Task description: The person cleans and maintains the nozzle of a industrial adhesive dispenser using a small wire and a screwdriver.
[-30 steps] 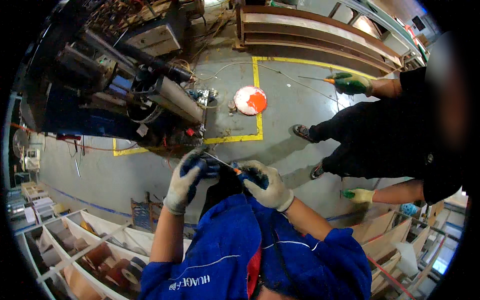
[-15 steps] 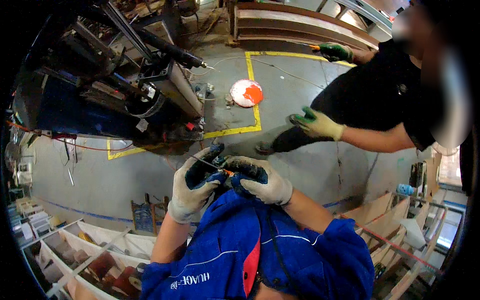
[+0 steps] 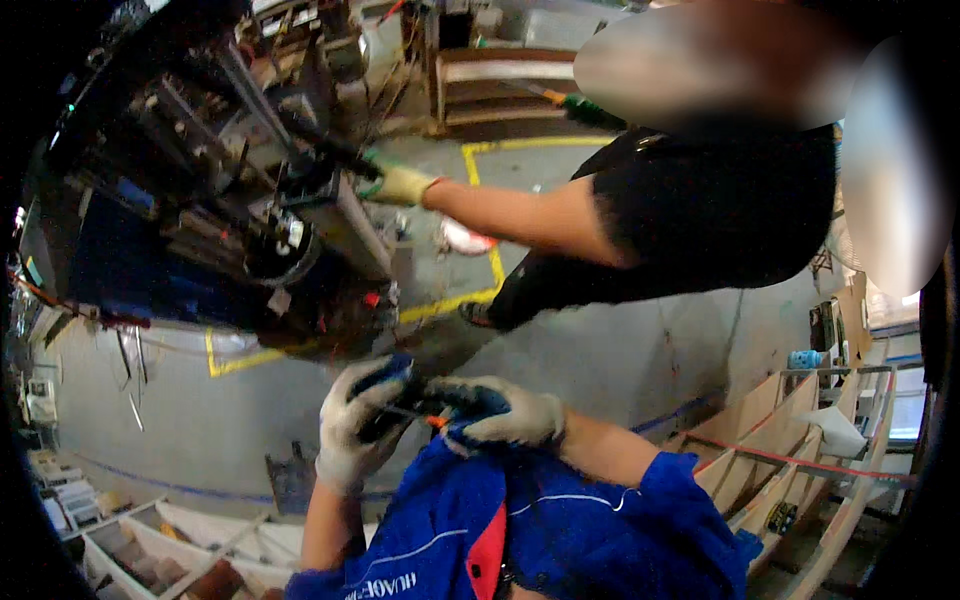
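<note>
In front of my chest, both hands are close together in whitish work gloves with dark, stained fingers. My right hand (image 3: 512, 414) is closed around the orange handle of a screwdriver (image 3: 437, 422), most of which its fingers hide. The thin metal shaft points left, into the curled fingers of my left hand (image 3: 352, 425), which close about it. Blur and the dark gloves hide the tip and anything else small between the fingers.
A co-worker in black (image 3: 720, 215) leans across ahead, one gloved hand (image 3: 400, 185) at the dark machine (image 3: 340, 215) and the other holding an orange-handled tool. A red-and-white round object (image 3: 462, 238) lies near the yellow floor line. Partitioned racks (image 3: 800, 440) stand at both lower sides.
The co-worker has stepped left and stretched a gloved hand to the machine. My view has tilted, so the scene sits lower. My hands still hold the screwdriver.
</note>
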